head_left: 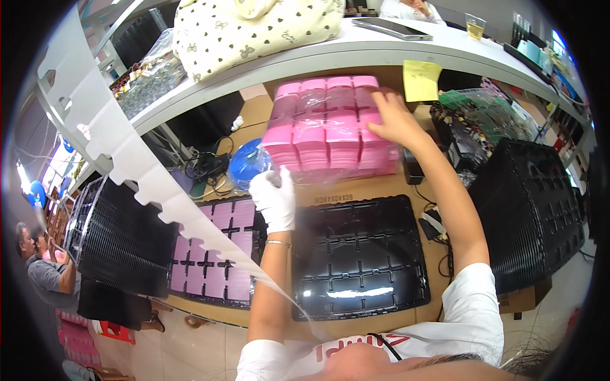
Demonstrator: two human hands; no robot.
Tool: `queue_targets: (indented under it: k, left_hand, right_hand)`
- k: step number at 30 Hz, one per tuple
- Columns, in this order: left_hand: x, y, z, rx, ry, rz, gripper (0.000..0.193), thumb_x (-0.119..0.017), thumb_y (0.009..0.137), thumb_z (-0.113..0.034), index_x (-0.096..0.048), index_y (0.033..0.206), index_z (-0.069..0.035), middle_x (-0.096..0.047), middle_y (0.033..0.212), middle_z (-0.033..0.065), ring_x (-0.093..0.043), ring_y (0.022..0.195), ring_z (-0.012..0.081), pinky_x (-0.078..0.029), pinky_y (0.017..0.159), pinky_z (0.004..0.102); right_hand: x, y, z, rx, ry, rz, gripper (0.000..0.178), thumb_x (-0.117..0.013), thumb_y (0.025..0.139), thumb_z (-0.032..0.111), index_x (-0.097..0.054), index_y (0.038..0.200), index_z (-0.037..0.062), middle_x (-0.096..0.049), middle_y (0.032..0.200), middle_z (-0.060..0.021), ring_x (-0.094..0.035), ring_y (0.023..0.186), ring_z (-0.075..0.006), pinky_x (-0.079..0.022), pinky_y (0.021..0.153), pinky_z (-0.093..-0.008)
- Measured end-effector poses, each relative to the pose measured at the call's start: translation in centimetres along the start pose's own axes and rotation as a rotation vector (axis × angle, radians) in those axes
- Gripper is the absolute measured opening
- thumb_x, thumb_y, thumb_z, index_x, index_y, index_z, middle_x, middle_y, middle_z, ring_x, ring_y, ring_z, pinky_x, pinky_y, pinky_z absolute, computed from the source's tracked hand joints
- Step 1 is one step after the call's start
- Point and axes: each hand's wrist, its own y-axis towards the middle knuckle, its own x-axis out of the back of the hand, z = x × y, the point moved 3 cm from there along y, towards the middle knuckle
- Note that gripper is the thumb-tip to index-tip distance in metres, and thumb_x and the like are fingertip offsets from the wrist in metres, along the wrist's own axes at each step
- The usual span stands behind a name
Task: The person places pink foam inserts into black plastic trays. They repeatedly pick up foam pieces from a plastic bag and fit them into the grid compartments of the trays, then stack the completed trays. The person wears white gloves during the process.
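A bundle of pink foam sheets (327, 130), stacked in several columns and wrapped in clear plastic, stands at the back of the bench. My right hand (395, 119), bare, lies against the bundle's upper right end with fingers and thumb apart. At the bundle's lower left corner, my left hand (274, 198) in a white glove has its fingers curled at the loose plastic bag (298, 176). Just behind that glove sits a round blue object (249, 164). In front of me is a glossy black compartment tray (362, 260) with no pieces in its pockets.
At left, another black tray (214, 293) holds pink pieces. Tall stacks of black trays stand left (124, 235) and right (524, 216). A scalloped white strip (152, 184) crosses the left side. The shelf above carries a patterned bag (257, 35), a phone (393, 28) and a cup (474, 27).
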Motion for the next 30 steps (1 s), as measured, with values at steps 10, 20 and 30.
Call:
queue_targets:
  k: [10, 20, 30]
  left_hand:
    - [-8.6, 1.7, 3.5, 0.625, -0.665, 0.658, 0.080, -0.060, 0.094, -0.038, -0.022, 0.154, -0.002, -0.038, 0.150, 0.0229, -0.042, 0.135, 0.0306, -0.034, 0.111, 0.0391]
    - [-12.5, 2.5, 4.5, 0.443, -0.537, 0.841, 0.069, -0.065, 0.089, -0.028, -0.038, 0.144, 0.004, -0.049, 0.142, 0.0197, -0.048, 0.129, 0.0329, -0.038, 0.107, 0.0382]
    - [-16.4, -0.7, 5.6, 1.176, -1.506, 0.668, 0.086, -0.038, 0.091, -0.072, -0.022, 0.155, -0.018, -0.025, 0.158, 0.0076, -0.021, 0.144, 0.0311, -0.018, 0.114, 0.0589]
  right_hand:
    - [-7.7, -4.9, -7.4, -0.174, 0.913, -0.082, 0.077, -0.054, 0.098, 0.044, -0.021, 0.153, 0.0000, -0.026, 0.158, -0.0198, -0.022, 0.148, -0.0277, -0.019, 0.119, -0.0334]
    - [-8.8, -2.0, -13.3, -0.443, 1.079, -0.316, 0.065, -0.039, 0.102, 0.054, -0.046, 0.143, 0.0042, -0.050, 0.145, -0.0095, -0.047, 0.131, -0.0236, -0.036, 0.107, -0.0332]
    - [-17.4, -5.8, -15.2, -0.869, 1.440, -0.213, 0.076, -0.028, 0.099, 0.063, -0.043, 0.144, 0.0043, -0.046, 0.147, -0.0110, -0.045, 0.133, -0.0254, -0.033, 0.111, -0.0397]
